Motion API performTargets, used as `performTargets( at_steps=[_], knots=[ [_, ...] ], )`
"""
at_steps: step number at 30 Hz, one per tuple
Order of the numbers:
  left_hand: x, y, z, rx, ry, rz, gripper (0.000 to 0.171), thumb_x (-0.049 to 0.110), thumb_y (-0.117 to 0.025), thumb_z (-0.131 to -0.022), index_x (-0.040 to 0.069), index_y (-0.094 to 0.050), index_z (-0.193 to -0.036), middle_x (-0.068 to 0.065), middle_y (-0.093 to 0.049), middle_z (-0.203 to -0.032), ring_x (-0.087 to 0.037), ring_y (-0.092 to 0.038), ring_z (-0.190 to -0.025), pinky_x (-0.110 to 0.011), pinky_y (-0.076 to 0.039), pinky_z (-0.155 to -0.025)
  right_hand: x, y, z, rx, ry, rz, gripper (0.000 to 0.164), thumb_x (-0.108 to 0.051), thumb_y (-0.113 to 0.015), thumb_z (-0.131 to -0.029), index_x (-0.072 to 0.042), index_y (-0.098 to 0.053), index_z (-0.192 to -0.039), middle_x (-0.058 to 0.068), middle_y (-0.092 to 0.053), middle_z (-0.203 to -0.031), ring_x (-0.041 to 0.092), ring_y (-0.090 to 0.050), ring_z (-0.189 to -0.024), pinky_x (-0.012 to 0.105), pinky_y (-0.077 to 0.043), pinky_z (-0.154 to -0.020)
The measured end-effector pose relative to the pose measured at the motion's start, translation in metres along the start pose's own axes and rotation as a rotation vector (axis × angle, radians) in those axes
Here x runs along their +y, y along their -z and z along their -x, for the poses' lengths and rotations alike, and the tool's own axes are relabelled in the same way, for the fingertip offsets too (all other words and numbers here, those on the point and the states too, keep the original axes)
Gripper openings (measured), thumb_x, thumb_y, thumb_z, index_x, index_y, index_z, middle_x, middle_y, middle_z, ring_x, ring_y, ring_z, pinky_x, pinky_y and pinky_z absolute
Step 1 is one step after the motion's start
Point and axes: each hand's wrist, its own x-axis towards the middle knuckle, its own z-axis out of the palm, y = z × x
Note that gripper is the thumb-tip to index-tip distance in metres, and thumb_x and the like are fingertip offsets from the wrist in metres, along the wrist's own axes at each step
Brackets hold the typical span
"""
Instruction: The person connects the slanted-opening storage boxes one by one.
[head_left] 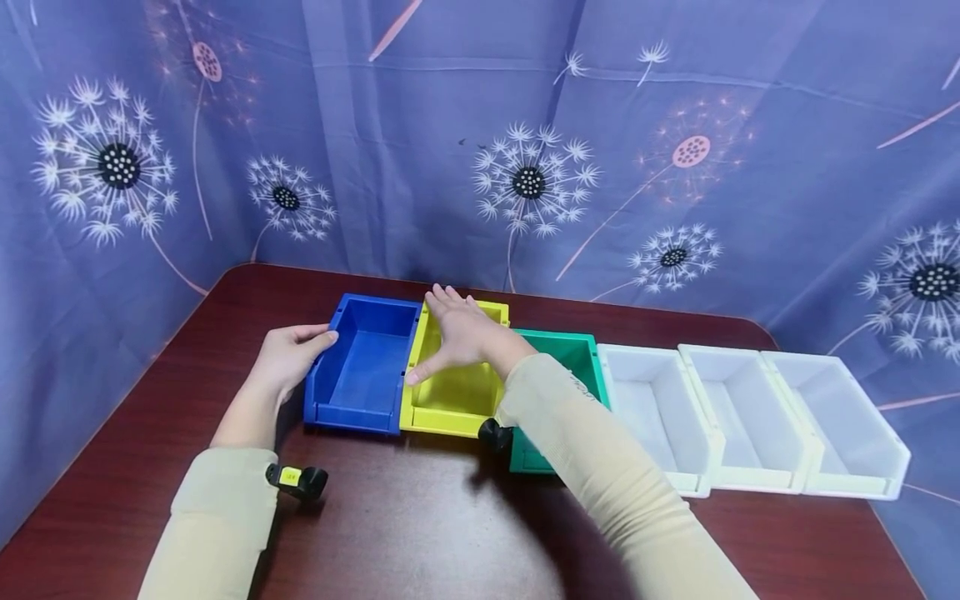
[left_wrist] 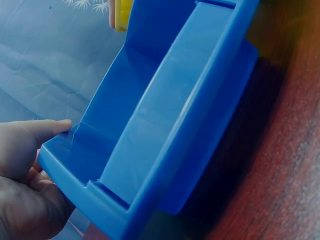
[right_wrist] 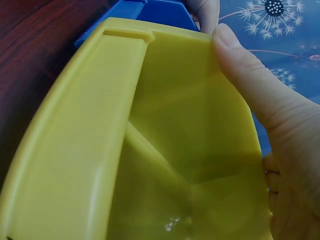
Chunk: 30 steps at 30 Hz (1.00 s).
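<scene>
A blue plastic bin stands at the left end of a row of bins. My left hand grips its left wall, the thumb over the rim and the other fingers curled outside, as the left wrist view shows. Beside it is a yellow bin. Over this bin my right hand is spread, fingers extended to the back rim and thumb at the left rim. In the right wrist view, the other fingers show partly behind the yellow wall. Both bins have nothing inside that shows.
A green bin, partly hidden by my right sleeve, follows the yellow one. Three white bins continue the row rightward. They all stand on a dark red wooden table, with a blue dandelion-print curtain behind.
</scene>
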Motion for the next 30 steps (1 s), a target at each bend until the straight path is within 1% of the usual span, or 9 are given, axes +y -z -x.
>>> performTargets(
  at_steps=[7, 12, 15, 19, 23, 27, 30],
  knots=[
    [0.0, 0.0, -0.001, 0.011, 0.011, -0.003, 0.053, 0.034, -0.053, -0.096, 0.004, -0.046, -0.139, -0.022, -0.043, -0.144, -0.037, -0.041, -0.133, -0.05, -0.037, -0.107, 0.003, -0.006, -0.003, 0.005, 0.005, -0.001, 0.137, -0.082, -0.066, -0.053, -0.013, -0.003, -0.153, 0.003, 0.001, -0.161, 0.023, 0.007, -0.148, 0.044, 0.001, -0.12],
    [0.001, 0.0, 0.001, 0.017, 0.004, -0.004, 0.053, 0.034, -0.053, -0.095, 0.004, -0.046, -0.139, -0.022, -0.043, -0.144, -0.037, -0.04, -0.133, -0.051, -0.036, -0.107, 0.004, -0.014, -0.002, -0.003, -0.015, -0.004, 0.139, -0.083, -0.065, -0.051, -0.015, -0.001, -0.153, 0.002, 0.005, -0.161, 0.023, 0.008, -0.148, 0.042, 0.002, -0.12],
    [0.003, 0.0, 0.002, 0.018, -0.001, 0.003, 0.054, 0.034, -0.053, -0.095, 0.003, -0.046, -0.139, -0.022, -0.043, -0.144, -0.037, -0.04, -0.133, -0.051, -0.036, -0.108, 0.004, -0.015, -0.002, -0.007, -0.034, -0.01, 0.14, -0.084, -0.064, -0.049, -0.017, 0.001, -0.153, 0.0, 0.008, -0.16, 0.022, 0.009, -0.147, 0.041, 0.004, -0.12],
    [0.006, 0.0, 0.001, 0.03, -0.007, 0.019, 0.055, 0.035, -0.054, -0.095, 0.003, -0.047, -0.138, -0.022, -0.044, -0.143, -0.037, -0.042, -0.132, -0.05, -0.037, -0.107, 0.002, -0.013, -0.001, -0.014, -0.057, -0.025, 0.141, -0.085, -0.064, -0.048, -0.019, 0.004, -0.153, -0.001, 0.01, -0.16, 0.02, 0.013, -0.147, 0.044, 0.006, -0.119],
    [0.004, -0.002, 0.0, 0.018, 0.001, 0.03, 0.055, 0.036, -0.054, -0.095, 0.003, -0.046, -0.139, -0.022, -0.044, -0.143, -0.037, -0.043, -0.131, -0.05, -0.038, -0.106, 0.003, -0.016, -0.001, -0.004, -0.073, -0.013, 0.141, -0.086, -0.063, -0.047, -0.02, 0.003, -0.153, -0.001, 0.009, -0.16, 0.021, 0.011, -0.147, 0.047, 0.006, -0.119],
    [0.001, -0.004, 0.001, 0.006, 0.02, 0.021, 0.056, 0.036, -0.054, -0.095, 0.003, -0.045, -0.139, -0.022, -0.043, -0.144, -0.038, -0.042, -0.131, -0.05, -0.038, -0.106, 0.009, -0.025, 0.003, 0.041, -0.041, 0.005, 0.137, -0.089, -0.057, -0.048, -0.02, -0.003, -0.153, 0.001, 0.004, -0.161, 0.023, 0.008, -0.147, 0.048, 0.003, -0.119],
    [-0.001, -0.004, 0.003, 0.014, 0.025, 0.01, 0.057, 0.038, -0.054, -0.095, 0.004, -0.046, -0.14, -0.022, -0.043, -0.144, -0.038, -0.041, -0.132, -0.051, -0.037, -0.107, 0.013, -0.028, 0.011, 0.081, 0.014, -0.038, 0.13, -0.088, -0.056, -0.053, -0.023, -0.005, -0.153, 0.0, 0.002, -0.161, 0.022, 0.006, -0.148, 0.048, 0.002, -0.119]
  ],
)
